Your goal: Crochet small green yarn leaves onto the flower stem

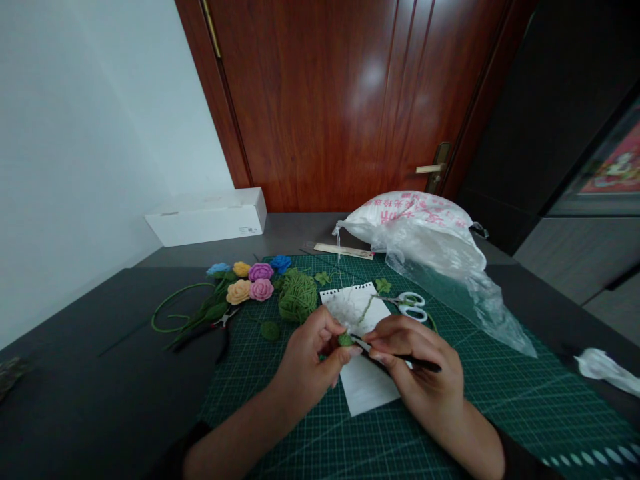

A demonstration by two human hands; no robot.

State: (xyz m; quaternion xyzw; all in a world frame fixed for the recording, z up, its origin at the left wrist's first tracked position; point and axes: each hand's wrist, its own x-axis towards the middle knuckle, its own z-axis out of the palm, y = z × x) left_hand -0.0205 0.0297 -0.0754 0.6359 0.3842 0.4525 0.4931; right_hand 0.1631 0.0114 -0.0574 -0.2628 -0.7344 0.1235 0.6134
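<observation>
In the head view, a small green crocheted piece (345, 339) sits between the left hand's fingers, raised over the left half of the sheet of paper (370, 393), which lies on the green cutting mat (310, 440). A dark tweezers-like tool (425, 364) meets its right side; whether the tips are inside the loops I cannot tell.

For work this fine, the piece should be pinched firmly near its edge, with the tool brought in at a shallow angle and moved in short, gentle pushes, since a hard jab could snag the yarn or nick the left thumb. The white fluff (345, 309) just beyond, towards the paper's far edge, seems light enough to cling, so slow movements suit.

The left hand (315, 350) is nearly closed, thumb and forefinger pinching the piece, its forearm slanting in from the near left. The right hand (440, 350) closes round the tool in a pen-like grip, knuckles up, its forearm entering from the near right. The scissors (411, 306) lie beyond it, off the paper's far right corner.
</observation>
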